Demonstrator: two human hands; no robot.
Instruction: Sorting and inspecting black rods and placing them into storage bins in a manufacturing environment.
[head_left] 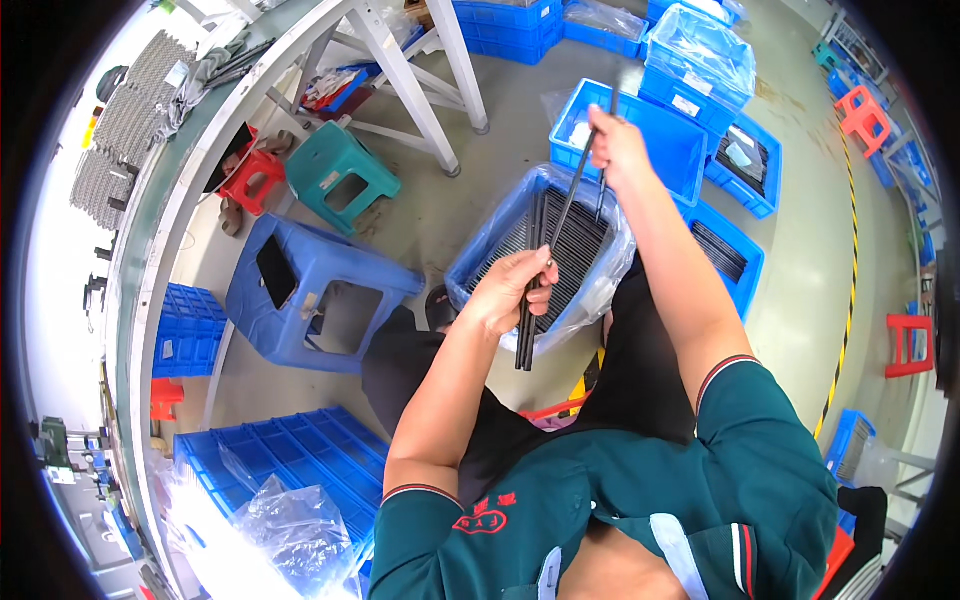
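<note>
The left hand [510, 290] is curled around a small bundle of thin black rods [545, 270], fingers wrapped over them near their lower end, so that the rods stick out below the fist toward 6 o'clock. The right hand [615, 140] is raised toward 12 o'clock, its fingers pinched shut on the upper part of the same rods, which run slantwise between the two hands.

Directly beneath the hands sits a blue crate [480, 262] lined with a clear plastic bag and filled with more black rods lying side by side. At 1 o'clock from it stands a second blue bin [660, 130], and at 3 o'clock another blue tray [735, 265] with dark parts in it.

At 9 o'clock from the left hand a blue plastic stool [310, 290] stands on the floor, with a teal stool [340, 170] beyond it at 10 o'clock. A stack of blue crates [300, 450] lies at 7 o'clock.
</note>
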